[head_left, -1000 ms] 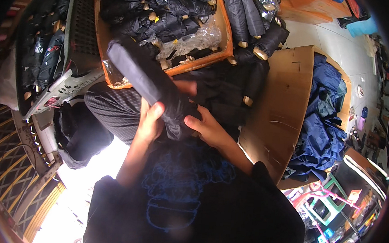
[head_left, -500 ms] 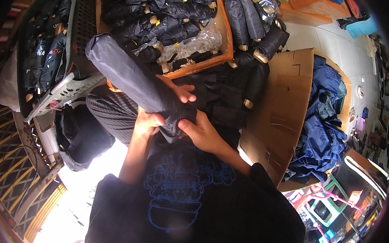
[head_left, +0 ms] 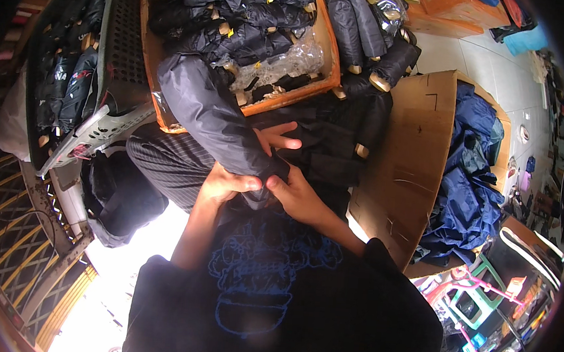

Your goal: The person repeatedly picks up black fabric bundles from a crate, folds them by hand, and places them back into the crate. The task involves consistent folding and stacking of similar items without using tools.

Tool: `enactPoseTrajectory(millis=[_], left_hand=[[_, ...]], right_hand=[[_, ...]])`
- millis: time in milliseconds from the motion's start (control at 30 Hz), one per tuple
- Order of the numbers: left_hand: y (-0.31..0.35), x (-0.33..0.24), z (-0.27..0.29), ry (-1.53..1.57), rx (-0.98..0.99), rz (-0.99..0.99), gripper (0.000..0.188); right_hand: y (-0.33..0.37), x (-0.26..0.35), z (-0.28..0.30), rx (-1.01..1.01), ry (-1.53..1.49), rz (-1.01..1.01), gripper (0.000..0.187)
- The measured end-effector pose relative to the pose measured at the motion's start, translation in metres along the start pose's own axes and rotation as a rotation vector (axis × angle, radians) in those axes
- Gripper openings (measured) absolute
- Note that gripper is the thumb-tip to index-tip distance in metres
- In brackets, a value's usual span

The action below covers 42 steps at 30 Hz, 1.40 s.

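Note:
Both my hands hold a folded umbrella (head_left: 208,115) in a dark grey-black cloth sleeve, slanting from far left down toward my chest. My left hand (head_left: 222,183) wraps it from beneath, its thumb on top and several fingertips sticking out past the far side. At the near end, my right hand (head_left: 299,198) pinches the gathered cloth with its thumb close to the left thumb. What lies inside that near end is hidden by cloth and fingers. Beyond the umbrella's far end stands an orange-edged box (head_left: 293,105) of similar black umbrellas with pale handle ends.
At left stands a grey perforated plastic basket (head_left: 126,54) holding more black umbrellas. Loose black umbrellas (head_left: 351,30) lie right of the orange-edged box. A cardboard box (head_left: 404,158) with blue cloth (head_left: 460,201) stands at my right. A green stool (head_left: 483,298) is at the lower right.
The umbrella's far end has swung to the right and now overlaps the orange-edged box. My thumbs have drawn closer together at its near end, and the left fingers reach farther out.

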<state>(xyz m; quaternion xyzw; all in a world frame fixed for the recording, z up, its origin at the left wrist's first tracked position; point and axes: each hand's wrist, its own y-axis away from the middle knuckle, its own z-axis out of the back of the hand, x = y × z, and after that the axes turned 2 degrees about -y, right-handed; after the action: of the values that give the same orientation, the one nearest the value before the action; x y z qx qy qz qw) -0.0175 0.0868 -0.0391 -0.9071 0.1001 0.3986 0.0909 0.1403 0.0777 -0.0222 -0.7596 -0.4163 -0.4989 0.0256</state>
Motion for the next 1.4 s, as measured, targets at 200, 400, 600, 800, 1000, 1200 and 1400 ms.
enactPoseTrajectory(millis=[200,400,600,800,1000,1200,1400], left_hand=[[0.002,-0.007,-0.007,-0.076,-0.038,0.041,0.056],[-0.002,0.002,-0.008,0.056,-0.169,-0.141,0.067],[0.002,0.0,-0.013,-0.008,-0.166,-0.056,0.059],[0.003,-0.01,-0.018,-0.042,-0.159,0.098,0.051],[0.007,-0.012,-0.013,-0.049,-0.097,0.113,0.048],[0.018,-0.005,-0.002,-0.042,-0.144,0.097,0.068],[0.006,-0.013,-0.003,-0.059,-0.631,-0.138,0.075]], right_hand=[[-0.001,0.01,-0.001,-0.05,0.003,-0.039,0.038],[-0.007,0.019,-0.002,-0.037,-0.033,-0.144,0.036],[-0.003,0.023,-0.008,-0.112,-0.062,-0.147,0.036],[-0.005,0.001,-0.005,-0.088,-0.211,-0.115,0.041],[-0.001,0.007,-0.011,-0.055,-0.14,-0.06,0.041],[-0.005,0.016,-0.014,-0.104,-0.149,-0.23,0.037],[-0.014,0.004,-0.017,-0.278,0.11,0.039,0.041]])
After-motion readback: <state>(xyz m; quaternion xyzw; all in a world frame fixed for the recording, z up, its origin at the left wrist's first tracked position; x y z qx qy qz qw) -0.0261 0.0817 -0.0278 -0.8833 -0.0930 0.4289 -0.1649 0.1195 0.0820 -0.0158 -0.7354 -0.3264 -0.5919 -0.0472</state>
